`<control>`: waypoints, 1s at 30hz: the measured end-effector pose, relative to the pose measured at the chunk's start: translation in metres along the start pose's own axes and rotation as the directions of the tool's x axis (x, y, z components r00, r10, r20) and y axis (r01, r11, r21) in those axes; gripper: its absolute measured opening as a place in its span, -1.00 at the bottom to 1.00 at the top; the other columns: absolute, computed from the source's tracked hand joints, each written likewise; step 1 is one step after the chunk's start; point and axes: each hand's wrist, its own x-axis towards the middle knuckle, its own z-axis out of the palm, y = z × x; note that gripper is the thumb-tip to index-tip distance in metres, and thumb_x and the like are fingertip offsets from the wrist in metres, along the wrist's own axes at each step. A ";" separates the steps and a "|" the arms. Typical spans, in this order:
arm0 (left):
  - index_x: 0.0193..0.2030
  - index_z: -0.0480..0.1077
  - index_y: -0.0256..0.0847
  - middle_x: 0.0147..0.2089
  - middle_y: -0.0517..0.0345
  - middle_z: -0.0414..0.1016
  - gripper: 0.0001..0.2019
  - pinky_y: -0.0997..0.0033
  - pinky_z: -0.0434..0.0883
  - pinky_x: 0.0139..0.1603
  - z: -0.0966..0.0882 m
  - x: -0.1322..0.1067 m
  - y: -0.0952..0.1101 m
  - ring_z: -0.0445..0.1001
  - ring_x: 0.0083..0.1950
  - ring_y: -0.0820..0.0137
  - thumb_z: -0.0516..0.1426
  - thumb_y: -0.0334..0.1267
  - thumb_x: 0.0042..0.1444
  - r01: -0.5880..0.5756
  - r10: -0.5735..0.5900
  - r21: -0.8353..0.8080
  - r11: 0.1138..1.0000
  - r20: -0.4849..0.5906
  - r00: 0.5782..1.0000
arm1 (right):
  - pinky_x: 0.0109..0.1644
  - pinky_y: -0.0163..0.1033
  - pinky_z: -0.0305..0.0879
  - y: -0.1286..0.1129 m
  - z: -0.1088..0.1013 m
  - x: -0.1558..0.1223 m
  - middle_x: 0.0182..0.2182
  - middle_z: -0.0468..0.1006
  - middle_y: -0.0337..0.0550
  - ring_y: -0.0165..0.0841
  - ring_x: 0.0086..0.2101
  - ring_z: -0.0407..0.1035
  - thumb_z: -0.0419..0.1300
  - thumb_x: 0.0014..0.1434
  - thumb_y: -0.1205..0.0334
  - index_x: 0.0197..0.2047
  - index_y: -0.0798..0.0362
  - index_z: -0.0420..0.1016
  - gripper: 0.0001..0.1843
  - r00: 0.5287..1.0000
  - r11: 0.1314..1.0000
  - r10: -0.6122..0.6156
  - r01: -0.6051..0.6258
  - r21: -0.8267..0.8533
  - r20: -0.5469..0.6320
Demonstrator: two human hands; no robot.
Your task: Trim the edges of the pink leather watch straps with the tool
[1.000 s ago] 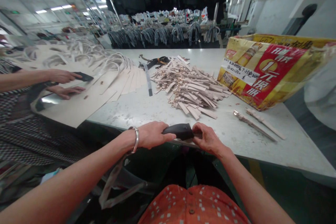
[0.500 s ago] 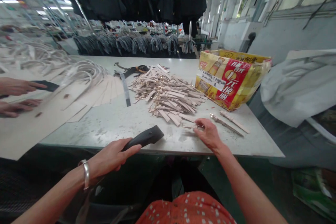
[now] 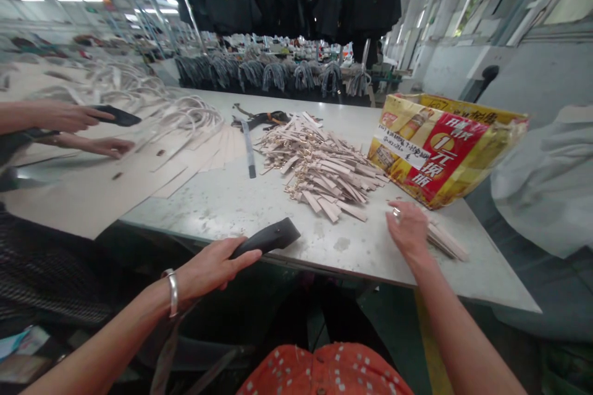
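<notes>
My left hand (image 3: 217, 268) is closed around a black handheld tool (image 3: 266, 239) shaped like a hair clipper, its wide head pointing right over the table's front edge. My right hand (image 3: 410, 225) rests low over the right part of the table, fingers curled at the buckle end of a small pale strap. A shiny metal buckle shows by the fingertips; most of that strap is hidden under the hand. Beside it, a few straps (image 3: 447, 241) lie side by side. Left of my right hand is a heap of pale buckled straps (image 3: 328, 166).
A yellow and red carton (image 3: 445, 151) stands at the right. A clear strip with a dark end (image 3: 249, 148) and dark straps (image 3: 269, 117) lie beyond the heap. At the left, a co-worker's hands (image 3: 104, 142) work over pale bag panels (image 3: 106, 188) with a similar black tool (image 3: 118, 116).
My right hand has moved right, from beside the heap to the straps laid near the carton, carrying a strap. My left hand keeps its hold on the tool. The view has turned left.
</notes>
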 end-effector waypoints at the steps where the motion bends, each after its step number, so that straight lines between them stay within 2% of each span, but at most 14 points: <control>1: -0.34 0.27 -0.18 -0.53 0.25 0.34 -0.54 0.46 0.29 -0.59 0.001 0.000 0.000 0.37 -0.58 0.39 -0.07 0.23 0.04 0.001 -0.001 0.003 1.000 -0.004 1.000 | -0.04 -0.08 0.29 -0.017 0.010 0.001 -0.17 0.46 -0.08 -0.29 -0.15 0.34 0.13 0.16 0.19 -0.11 0.11 0.41 -0.76 1.000 1.000 -0.015 0.015 0.020 0.013; 4: -0.34 0.28 -0.19 -0.53 0.26 0.34 -0.54 0.46 0.30 -0.57 0.004 -0.003 0.004 0.37 -0.57 0.40 -0.06 0.22 0.04 -0.007 0.007 -0.003 1.000 -0.008 1.000 | 0.01 -0.06 0.24 -0.073 0.037 0.009 -0.18 0.49 -0.03 -0.22 -0.11 0.32 0.17 0.12 0.19 -0.16 0.07 0.46 -0.78 0.982 0.974 -0.116 0.084 0.209 0.146; 7: -0.33 0.28 -0.20 -0.53 0.27 0.34 -0.53 0.47 0.28 -0.59 0.005 -0.008 0.006 0.35 -0.59 0.41 -0.06 0.22 0.04 -0.014 0.014 0.001 1.000 -0.017 1.000 | 0.01 -0.03 0.25 -0.118 0.053 0.023 -0.10 0.43 -0.03 -0.24 -0.10 0.32 0.13 0.17 0.15 -0.08 0.09 0.40 -0.73 0.959 0.888 -0.063 -0.073 0.454 0.278; 10: -0.30 0.29 -0.20 -0.53 0.27 0.35 -0.53 0.47 0.26 -0.59 0.004 -0.014 0.002 0.34 -0.60 0.43 -0.07 0.22 0.04 -0.023 0.024 0.010 1.000 -0.030 0.999 | -0.07 -0.07 0.33 -0.139 0.057 0.038 -0.04 0.37 -0.07 -0.30 -0.12 0.34 0.08 0.22 0.14 0.01 0.10 0.31 -0.67 0.938 0.825 -0.054 -0.150 0.544 0.342; 18: -0.26 0.31 -0.21 -0.50 0.24 0.35 -0.53 0.46 0.30 -0.53 0.002 -0.020 -0.012 0.36 -0.57 0.42 -0.05 0.20 0.05 -0.013 0.011 -0.030 0.999 -0.054 0.998 | -0.09 -0.07 0.34 -0.143 0.049 0.057 -0.06 0.38 -0.12 -0.23 -0.12 0.34 0.09 0.20 0.11 0.00 0.14 0.33 -0.64 0.900 0.701 -0.054 -0.274 0.658 0.432; 24: -0.27 0.30 -0.21 -0.53 0.27 0.34 -0.54 0.47 0.30 -0.53 -0.001 -0.024 -0.010 0.36 -0.57 0.42 -0.06 0.20 0.06 -0.033 0.030 -0.047 0.998 -0.054 0.998 | -0.10 -0.08 0.35 -0.147 0.040 0.051 -0.06 0.37 -0.07 -0.31 -0.14 0.35 0.08 0.22 0.14 0.02 0.12 0.30 -0.66 0.873 0.568 -0.063 -0.367 0.737 0.483; 27: -0.27 0.31 -0.21 -0.51 0.26 0.35 -0.54 0.47 0.30 -0.53 -0.003 -0.027 -0.009 0.36 -0.56 0.42 -0.05 0.19 0.06 -0.041 0.038 -0.065 0.997 -0.054 0.998 | -0.27 -0.22 0.37 -0.136 0.036 0.032 -0.24 0.46 -0.12 -0.40 -0.33 0.39 0.08 0.20 0.10 -0.11 0.15 0.37 -0.70 0.849 0.501 -0.067 -0.426 0.754 0.524; 30: -0.30 0.30 -0.21 -0.51 0.26 0.35 -0.55 0.48 0.30 -0.54 -0.004 -0.027 -0.010 0.36 -0.57 0.42 -0.05 0.19 0.06 -0.045 0.043 -0.051 0.998 -0.043 0.998 | -0.49 -0.34 0.23 -0.111 0.031 0.005 -0.50 0.46 -0.21 -0.47 -0.56 0.32 0.18 0.05 0.13 -0.28 0.13 0.43 -0.76 0.789 0.414 -0.024 -0.551 0.725 0.614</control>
